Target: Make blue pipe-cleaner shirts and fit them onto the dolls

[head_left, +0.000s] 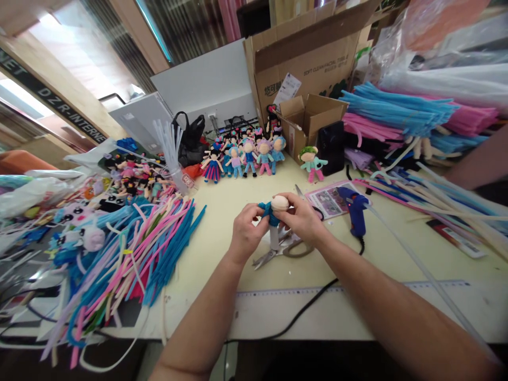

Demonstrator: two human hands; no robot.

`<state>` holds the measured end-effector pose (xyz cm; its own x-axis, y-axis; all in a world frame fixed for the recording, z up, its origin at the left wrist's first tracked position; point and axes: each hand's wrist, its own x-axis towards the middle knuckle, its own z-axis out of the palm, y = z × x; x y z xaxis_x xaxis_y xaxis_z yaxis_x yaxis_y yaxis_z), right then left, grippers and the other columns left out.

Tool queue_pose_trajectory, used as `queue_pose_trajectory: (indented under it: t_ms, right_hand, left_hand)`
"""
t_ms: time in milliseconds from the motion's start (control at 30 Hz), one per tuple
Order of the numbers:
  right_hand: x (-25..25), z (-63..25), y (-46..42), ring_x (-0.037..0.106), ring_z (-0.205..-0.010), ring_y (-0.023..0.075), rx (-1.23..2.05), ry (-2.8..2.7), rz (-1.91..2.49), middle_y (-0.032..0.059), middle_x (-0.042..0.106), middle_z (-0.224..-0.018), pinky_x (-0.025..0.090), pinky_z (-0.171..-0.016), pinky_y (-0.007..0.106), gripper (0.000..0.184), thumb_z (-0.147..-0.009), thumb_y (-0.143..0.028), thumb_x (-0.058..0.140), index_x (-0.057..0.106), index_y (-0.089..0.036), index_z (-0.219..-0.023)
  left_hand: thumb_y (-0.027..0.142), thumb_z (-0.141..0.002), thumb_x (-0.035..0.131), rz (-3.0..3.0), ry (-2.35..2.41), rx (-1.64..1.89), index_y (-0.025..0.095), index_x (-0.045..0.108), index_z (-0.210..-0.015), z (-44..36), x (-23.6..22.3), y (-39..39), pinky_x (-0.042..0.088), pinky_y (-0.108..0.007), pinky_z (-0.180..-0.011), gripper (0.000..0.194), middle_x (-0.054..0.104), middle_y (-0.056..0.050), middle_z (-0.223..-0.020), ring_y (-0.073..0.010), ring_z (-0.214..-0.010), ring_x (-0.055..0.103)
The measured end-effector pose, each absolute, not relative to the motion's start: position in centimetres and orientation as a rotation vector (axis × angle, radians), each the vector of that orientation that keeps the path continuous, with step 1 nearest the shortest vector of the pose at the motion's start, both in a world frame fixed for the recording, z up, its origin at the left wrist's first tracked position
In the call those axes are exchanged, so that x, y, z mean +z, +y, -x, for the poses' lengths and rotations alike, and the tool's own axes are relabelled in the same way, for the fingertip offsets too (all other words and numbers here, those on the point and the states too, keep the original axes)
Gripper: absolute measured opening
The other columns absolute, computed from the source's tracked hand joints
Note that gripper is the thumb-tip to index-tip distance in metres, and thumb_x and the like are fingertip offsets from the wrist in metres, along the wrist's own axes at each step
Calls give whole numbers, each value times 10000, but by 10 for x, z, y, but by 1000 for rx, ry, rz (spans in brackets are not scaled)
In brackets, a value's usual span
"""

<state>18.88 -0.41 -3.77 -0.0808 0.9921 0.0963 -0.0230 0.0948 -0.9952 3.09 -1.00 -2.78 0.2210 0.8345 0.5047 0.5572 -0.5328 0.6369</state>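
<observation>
Between my two hands, above the middle of the table, is a small pipe-cleaner doll (272,213) with a round cream head and a teal body. My left hand (249,228) pinches the teal part from the left. My right hand (298,216) has its fingers closed around the head and upper body. Below the doll shows a white strip or stick, its kind unclear. Scissors (296,248) lie on the table under my hands, blades to the left. A blue glue gun (356,211) lies to the right of my right hand, beside a printed picture card (329,200).
Loose pipe cleaners (159,248) cover the left side; more bundles (400,108) are piled at the right. Finished dolls (248,156) stand at the back, before cardboard boxes (311,119). A clear ruler (317,290) and a black cable (305,313) run along the front.
</observation>
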Motion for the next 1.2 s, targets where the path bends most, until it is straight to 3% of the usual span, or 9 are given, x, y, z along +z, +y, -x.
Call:
queue_pose_trajectory:
  t_ms: [167, 400, 500, 600, 733, 967, 1200]
  right_hand:
    - [-46, -185, -4, 521, -488, 93, 1167, -1255, 1082, -36, 552, -693, 465, -444, 232, 328, -719, -319, 626, 564, -192, -1015]
    - [-37, -191, -2, 503, -488, 77, 1342, -1261, 1002, -23, 554, -765, 445, -416, 220, 434, -679, -330, 661, 557, -180, -1072]
    - [-34, -191, -4, 507, -504, 77, 1396, -1276, 964, -21, 550, -770, 430, -411, 208, 455, -676, -329, 667, 546, -174, -1086]
    - [-35, -190, -5, 511, -514, 78, 1401, -1279, 948, -23, 551, -767, 434, -425, 209, 454, -675, -323, 671, 541, -173, -1083]
    - [-36, -188, -5, 515, -524, 84, 1384, -1296, 935, -23, 557, -756, 438, -439, 217, 444, -675, -314, 675, 540, -176, -1075]
    - [-34, -189, -6, 497, -521, 82, 1332, -1303, 927, -31, 550, -722, 431, -448, 217, 379, -688, -310, 663, 554, -174, -1024]
    - [-34, -189, -6, 496, -531, 86, 1336, -1310, 956, -26, 559, -736, 425, -460, 221, 368, -691, -319, 661, 551, -179, -1012]
  left_hand:
    - [167, -787, 547, -2251, 1322, 1113, 180, 505, -649, -28, -26, -9, 355, -235, -603, 145, 507, 23, -659, -106, -624, 452]
    - [370, -917, 423, -1916, 1205, 1228, 172, 519, -646, -28, -20, -13, 378, -247, -619, 349, 509, 3, -640, -114, -626, 476]
    - [410, -829, 579, -1560, 1167, 1382, 185, 480, -708, -30, -21, -10, 381, -225, -553, 274, 472, 45, -581, -97, -555, 464]
    - [399, -746, 678, -1403, 1057, 1302, 186, 535, -857, -29, -22, -5, 382, -207, -519, 280, 509, 56, -594, -87, -533, 474]
    - [383, -728, 690, -1384, 1073, 1196, 152, 636, -826, -27, -23, -2, 389, -207, -518, 256, 569, 16, -640, -80, -548, 477]
    - [381, -727, 693, -1384, 1017, 1193, 177, 640, -905, -31, -21, -4, 394, -204, -510, 275, 561, 33, -632, -77, -539, 475]
    - [426, -760, 655, -1434, 1105, 1230, 157, 636, -796, -31, -19, -8, 413, -214, -536, 272, 543, 23, -616, -87, -566, 479]
